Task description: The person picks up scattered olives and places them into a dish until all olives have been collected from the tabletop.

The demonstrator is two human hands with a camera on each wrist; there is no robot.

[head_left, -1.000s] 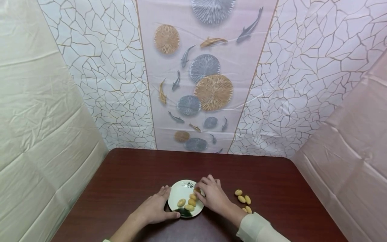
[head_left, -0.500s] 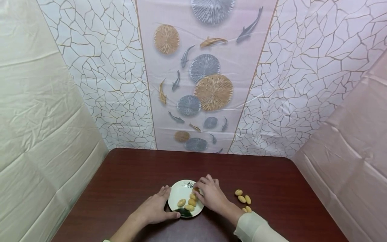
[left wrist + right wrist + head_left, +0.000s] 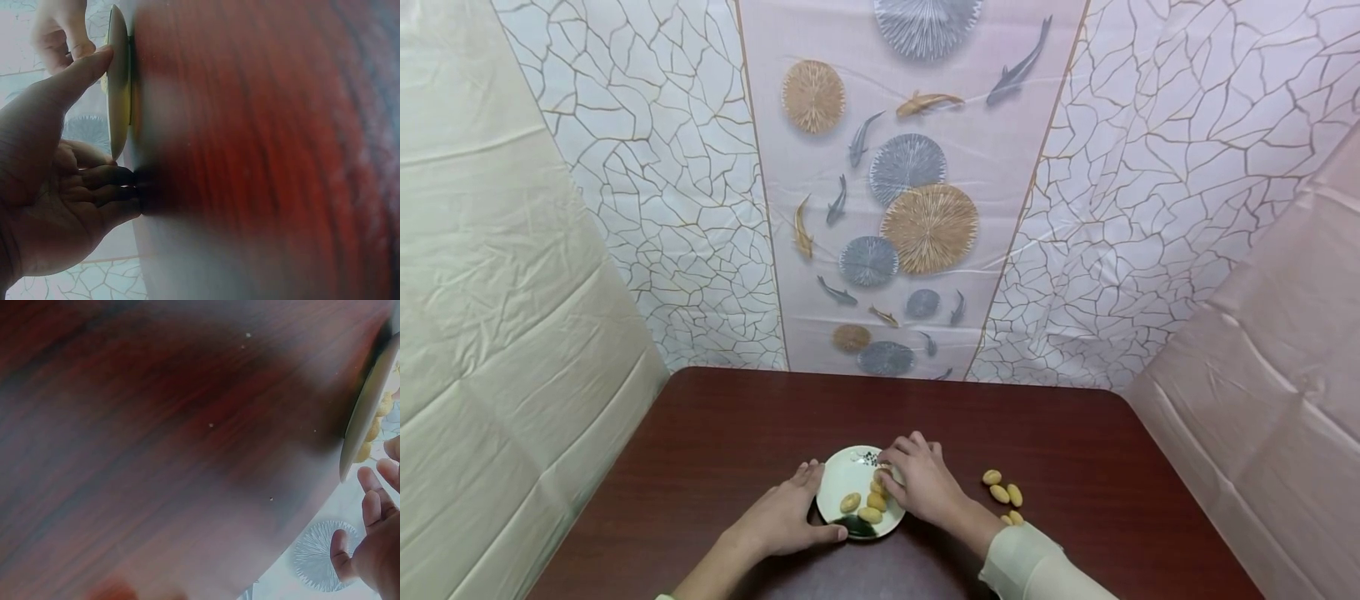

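My left hand [image 3: 787,506] lies around the left side of a small round plate [image 3: 842,479], its thumb along the near rim and its fingertips at the left rim. The thumb [image 3: 94,62] meets the plate rim in the left wrist view. On the plate, several tan oval pieces [image 3: 870,515] form a row along the right side, and another piece [image 3: 850,502] lies apart on the left. Bent over the far end of the row is my right hand [image 3: 925,479], its thumb and index fingertips at the pieces there. I cannot tell whether they pinch one.
To the right, more tan oval pieces [image 3: 1000,494] lie loose on the dark red wooden table [image 3: 737,417], some partly behind the right sleeve [image 3: 1033,558]. Patterned cloth [image 3: 880,300] hangs just behind the table's far edge, with pale cloth at both sides.
My right hand has shifted slightly left and inward over the row, and its fingers now cover more of the far pieces. My left hand and the plate have stayed put.
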